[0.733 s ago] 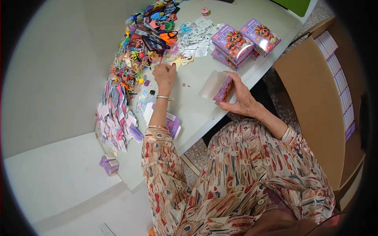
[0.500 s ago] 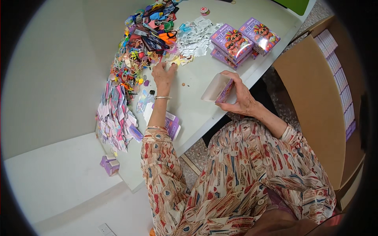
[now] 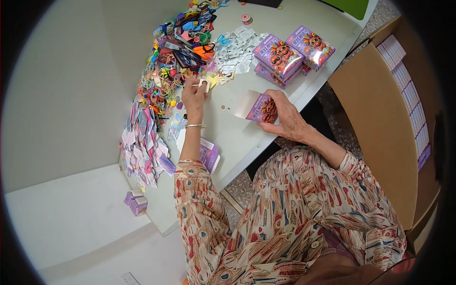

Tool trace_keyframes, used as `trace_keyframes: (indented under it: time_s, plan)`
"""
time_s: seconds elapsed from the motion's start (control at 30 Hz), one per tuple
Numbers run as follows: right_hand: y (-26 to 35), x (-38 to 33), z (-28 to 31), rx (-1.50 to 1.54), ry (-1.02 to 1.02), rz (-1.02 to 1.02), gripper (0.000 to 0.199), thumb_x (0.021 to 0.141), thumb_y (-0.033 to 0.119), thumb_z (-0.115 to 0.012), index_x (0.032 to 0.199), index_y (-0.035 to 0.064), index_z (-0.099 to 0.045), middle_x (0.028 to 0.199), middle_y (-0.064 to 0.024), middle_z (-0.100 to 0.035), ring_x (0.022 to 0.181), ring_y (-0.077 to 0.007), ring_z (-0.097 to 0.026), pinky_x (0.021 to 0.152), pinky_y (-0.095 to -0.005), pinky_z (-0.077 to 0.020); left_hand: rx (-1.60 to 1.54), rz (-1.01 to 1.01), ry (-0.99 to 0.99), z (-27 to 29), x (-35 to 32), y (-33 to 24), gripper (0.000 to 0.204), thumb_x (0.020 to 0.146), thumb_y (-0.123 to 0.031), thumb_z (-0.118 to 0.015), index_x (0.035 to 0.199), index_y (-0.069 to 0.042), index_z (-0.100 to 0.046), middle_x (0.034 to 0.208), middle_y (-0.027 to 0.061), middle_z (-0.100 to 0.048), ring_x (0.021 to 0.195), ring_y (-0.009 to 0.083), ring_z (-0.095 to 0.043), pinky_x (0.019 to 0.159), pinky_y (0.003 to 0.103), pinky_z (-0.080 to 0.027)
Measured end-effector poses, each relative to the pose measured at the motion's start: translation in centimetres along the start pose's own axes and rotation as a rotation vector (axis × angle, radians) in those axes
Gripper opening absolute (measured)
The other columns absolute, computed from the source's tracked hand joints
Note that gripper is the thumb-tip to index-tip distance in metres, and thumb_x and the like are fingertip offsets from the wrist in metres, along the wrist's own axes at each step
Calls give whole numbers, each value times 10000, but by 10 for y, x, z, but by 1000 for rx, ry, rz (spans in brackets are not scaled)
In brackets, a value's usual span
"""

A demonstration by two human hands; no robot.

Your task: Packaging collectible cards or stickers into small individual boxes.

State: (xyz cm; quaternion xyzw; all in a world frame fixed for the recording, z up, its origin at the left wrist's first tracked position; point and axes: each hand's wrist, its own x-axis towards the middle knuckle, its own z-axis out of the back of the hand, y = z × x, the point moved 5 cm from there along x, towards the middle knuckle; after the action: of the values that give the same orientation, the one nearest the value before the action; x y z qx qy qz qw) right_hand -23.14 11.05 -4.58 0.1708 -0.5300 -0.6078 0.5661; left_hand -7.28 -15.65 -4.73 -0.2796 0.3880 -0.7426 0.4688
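My right hand (image 3: pixel 289 118) is wrapped round a small purple printed carton (image 3: pixel 261 108), held over the table's near edge. The carton's pale flap stands out on its left side. Beside the heap of small items, my left hand (image 3: pixel 193 102) pinches a small white piece (image 3: pixel 204 86) between thumb and fingers; what exactly it is I cannot make out. The heap of colourful trinkets (image 3: pixel 159 78) lies just left of that hand. Yellow scraps (image 3: pixel 213 80) lie beyond its fingertips. An opened purple carton (image 3: pixel 208 154) sits beside my left forearm.
Stacked purple boxes (image 3: pixel 279 56) stand at the far right of the table. White packets (image 3: pixel 237 50) spread at the back. Pink and white folded papers (image 3: pixel 141 142) are piled at left. A large brown cardboard box (image 3: pixel 370 123) holding rows of cartons stands right of the table.
My left hand has lifted slightly from the heap with a white piece now showing in its fingers. My right hand has turned the carton so its printed front shows.
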Motion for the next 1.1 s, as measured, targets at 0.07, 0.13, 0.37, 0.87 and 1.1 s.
trace_keyframes:
  time_s: [0.07,0.13,0.37,0.87,1.1]
  plan:
    - [1,1,1,-37,-18,-12,736,719,184,-768,1300,1,-355,1176,-211,-471,1090,-387,-504,919,-429,-442,-128,58,20,4,-9,-13,177,855,-103,-701,996,-32,-620,720,17,-642,562,88,-574,528,225,-454]
    - [4,5,-2,-46,-15,-7,729,722,184,-765,1296,-3,-357,1170,-215,-472,1091,-390,-502,923,-434,-440,-168,-7,1,19,-14,-23,185,864,-126,-708,995,-24,-628,751,23,-660,577,88,-584,552,225,-473]
    - [7,12,-2,-75,-13,-25,714,731,181,-752,1292,-16,-356,1152,-223,-477,1092,-404,-495,928,-449,-435,-170,-243,218,12,-77,-118,122,908,-40,-620,1003,13,-676,869,63,-711,737,109,-655,622,229,-512]
    - [0,6,2,23,-16,-26,756,688,172,-785,1295,-6,-370,1131,-198,-491,1038,-364,-538,892,-407,-456,205,-519,398,-76,-6,-105,229,821,-171,-715,991,-20,-686,878,120,-669,729,177,-633,656,287,-489]
    - [-4,5,3,67,-38,-50,754,683,181,-795,1285,-6,-382,1112,-185,-500,1005,-337,-557,875,-384,-467,466,-820,112,-103,-6,-85,192,739,-135,-738,844,-2,-650,791,144,-624,688,334,-590,636,405,-484]
